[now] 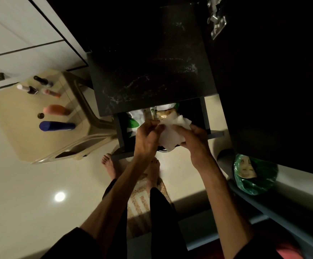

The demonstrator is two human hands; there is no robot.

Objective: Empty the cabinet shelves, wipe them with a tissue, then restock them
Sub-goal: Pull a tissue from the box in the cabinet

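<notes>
Below the dusty dark cabinet shelf [152,71], both hands are gripping one white tissue [170,135]: the left hand [148,139] is pinching its left edge, the right hand [195,141] is curling around its right side. Bottles [56,126] are standing on a beige stool [21,139] at left.

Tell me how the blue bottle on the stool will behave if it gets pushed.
The blue bottle looks tall and narrow, standing upright on the stool, so a push near its top would probably tip it. Being round, it would likely roll once down. Its weight cannot be judged from here.
</notes>
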